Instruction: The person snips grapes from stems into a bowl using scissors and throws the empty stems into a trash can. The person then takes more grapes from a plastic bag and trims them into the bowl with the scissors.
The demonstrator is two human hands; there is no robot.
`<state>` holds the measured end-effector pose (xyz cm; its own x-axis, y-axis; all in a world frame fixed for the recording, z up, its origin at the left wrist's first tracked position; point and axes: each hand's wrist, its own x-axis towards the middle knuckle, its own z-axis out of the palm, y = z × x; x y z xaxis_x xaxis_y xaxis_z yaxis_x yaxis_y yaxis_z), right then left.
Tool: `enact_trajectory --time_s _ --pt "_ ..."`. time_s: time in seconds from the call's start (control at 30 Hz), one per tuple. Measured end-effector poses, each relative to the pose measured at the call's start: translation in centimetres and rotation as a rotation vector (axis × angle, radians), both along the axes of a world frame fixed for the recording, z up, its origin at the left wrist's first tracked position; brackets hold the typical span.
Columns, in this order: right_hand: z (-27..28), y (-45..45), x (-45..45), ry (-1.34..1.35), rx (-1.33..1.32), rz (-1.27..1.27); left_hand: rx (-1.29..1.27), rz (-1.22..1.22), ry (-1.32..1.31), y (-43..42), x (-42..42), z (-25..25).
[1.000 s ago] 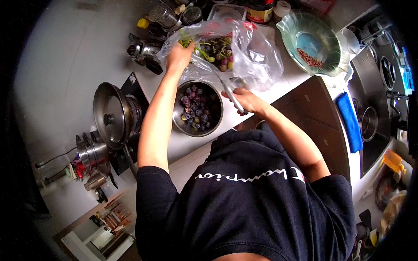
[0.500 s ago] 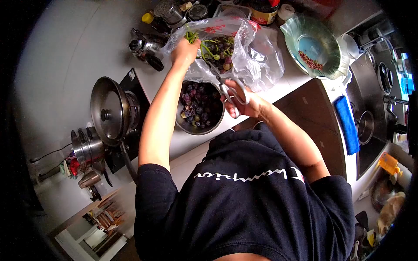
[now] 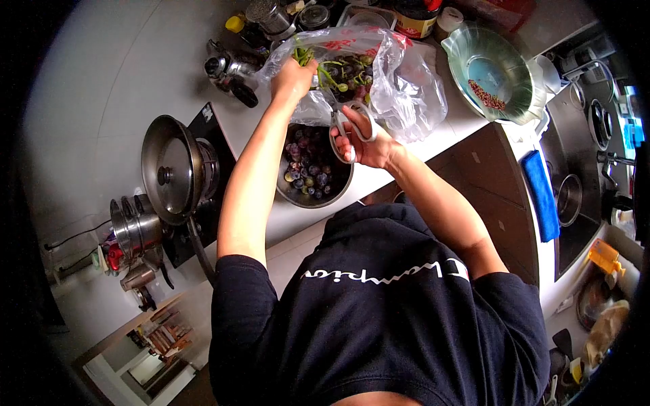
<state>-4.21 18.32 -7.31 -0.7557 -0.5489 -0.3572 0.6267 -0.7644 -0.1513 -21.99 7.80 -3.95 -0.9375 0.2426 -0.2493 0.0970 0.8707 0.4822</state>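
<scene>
My left hand (image 3: 292, 81) is closed around the green stem of a bunch of grapes (image 3: 352, 73) lying in a clear plastic bag (image 3: 406, 84) with red print. In my right hand (image 3: 369, 140) is a pair of scissors (image 3: 336, 128) with light handles; its blades point up toward the stems, partly hidden by the bag's edge. Loose dark grapes (image 3: 308, 169), a few of them greenish, lie in a round dark pot (image 3: 344, 186) below the bag, close to my right hand.
A green translucent bowl (image 3: 521, 88) holding small reddish bits stands at the right. Jars and bottles (image 3: 416, 19) line the back. On the left are a lidded frying pan (image 3: 175, 169) and a metal kettle (image 3: 227, 68). A blue cloth (image 3: 539, 196) hangs by the sink (image 3: 572, 196).
My right hand with the scissors has shifted left and slightly up, closer to the stems and over the pot's edge. My left hand keeps its grip on the stem, nearly still.
</scene>
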Motion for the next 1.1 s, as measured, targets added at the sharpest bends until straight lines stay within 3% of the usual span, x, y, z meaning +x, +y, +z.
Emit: enact_trajectory --time_s 0.1,0.2,0.27,0.43,0.6,0.8,1.1 --pt "0.0 -0.2 -0.4 -0.073 0.009 -0.012 0.022 -0.003 0.106 0.1 0.1 0.0" --pt "0.1 -0.3 -0.2 -0.050 0.033 -0.048 -0.009 0.005 -0.004 0.0 0.0 0.5" --pt "0.0 -0.3 0.6 0.072 0.210 -0.093 -0.030 0.007 -0.040 0.2 0.1 1.0" --pt "2.3 -0.2 3.5 0.044 0.413 -0.102 -0.014 0.028 -0.014 0.3 0.2 0.9" --pt "2.0 0.4 3.6 0.003 0.451 -0.082 0.032 0.023 -0.022 0.8 0.6 1.8" --pt "2.3 1.0 2.0 -0.037 0.193 -0.051 0.041 0.039 -0.031 0.8 0.4 1.6" --pt "2.0 1.1 2.4 0.011 0.355 -0.082 0.019 0.043 -0.035 0.5 0.2 1.2"
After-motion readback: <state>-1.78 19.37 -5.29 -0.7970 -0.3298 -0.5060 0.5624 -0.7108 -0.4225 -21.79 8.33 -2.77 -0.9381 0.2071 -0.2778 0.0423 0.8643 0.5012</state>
